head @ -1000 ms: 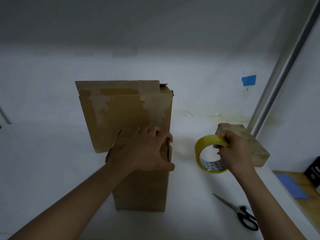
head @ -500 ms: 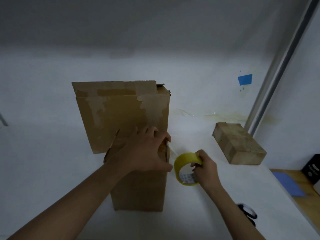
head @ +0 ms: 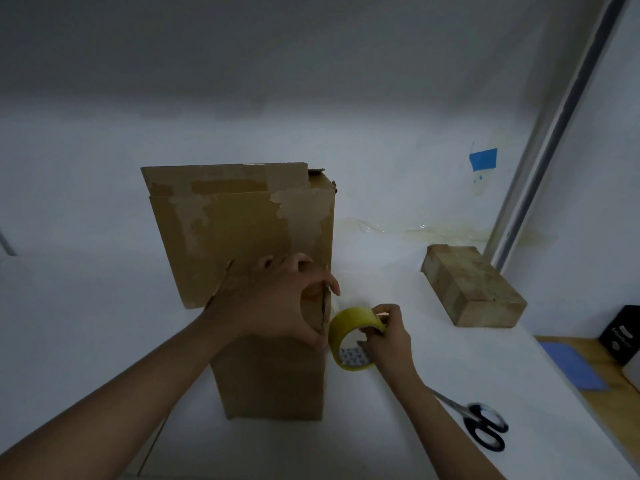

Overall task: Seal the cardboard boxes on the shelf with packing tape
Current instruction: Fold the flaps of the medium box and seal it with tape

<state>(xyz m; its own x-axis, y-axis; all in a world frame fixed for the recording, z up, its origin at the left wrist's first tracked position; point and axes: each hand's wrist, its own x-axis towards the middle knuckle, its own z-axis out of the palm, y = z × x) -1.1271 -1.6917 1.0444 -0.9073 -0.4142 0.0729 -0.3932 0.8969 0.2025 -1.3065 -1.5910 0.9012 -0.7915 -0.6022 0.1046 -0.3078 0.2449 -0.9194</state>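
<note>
Box: where is it?

Lower centre of the frame, upright on the white shelf. A second box with a scuffed face stands right behind it.

And the hands?

Left hand lies over the near box's top right corner, fingers curled over the edge and thumb down the side, so it grips the box. Right hand pinches the yellow roll, thumb on the outer band and fingers inside the core.

Does the roll touch the cardboard?

It hangs just beside that right edge. I cannot tell whether they touch.

What else?

A small box lies at mid right near a metal post. Scissors with black handles lie at lower right. A blue patch sticks to the wall at upper right.
</note>
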